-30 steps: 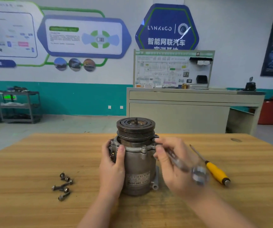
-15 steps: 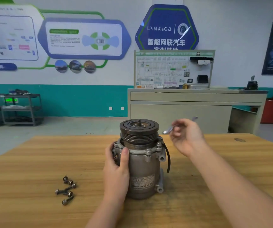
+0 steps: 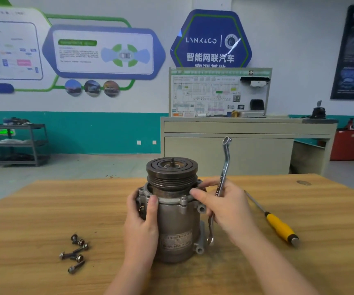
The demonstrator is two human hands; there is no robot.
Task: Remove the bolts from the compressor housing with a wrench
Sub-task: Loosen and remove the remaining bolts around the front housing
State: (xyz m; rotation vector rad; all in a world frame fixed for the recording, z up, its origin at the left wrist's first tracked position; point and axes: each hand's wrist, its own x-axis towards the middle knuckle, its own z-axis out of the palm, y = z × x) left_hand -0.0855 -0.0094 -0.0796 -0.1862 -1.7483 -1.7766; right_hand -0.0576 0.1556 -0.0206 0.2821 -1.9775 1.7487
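Note:
A grey compressor (image 3: 176, 222) with a dark pulley on top stands upright on the wooden table (image 3: 33, 209). My left hand (image 3: 142, 228) grips its housing on the left side. My right hand (image 3: 225, 207) holds a silver ring wrench (image 3: 224, 167) nearly upright at its middle, its fingertips touching the housing's flange on the right. The wrench's lower end hangs beside the housing. Several loose bolts (image 3: 76, 253) lie on the table to the left.
A yellow-handled screwdriver (image 3: 278, 226) lies on the table to the right. Behind the table stand a beige cabinet (image 3: 246, 145) with a training board, a metal shelf (image 3: 16, 143) at far left and a red box (image 3: 345, 144) at far right.
My right hand swung up and away from the flange with the wrench, then came back down to the flange, the wrench now standing nearly upright. The left hand kept its grip.

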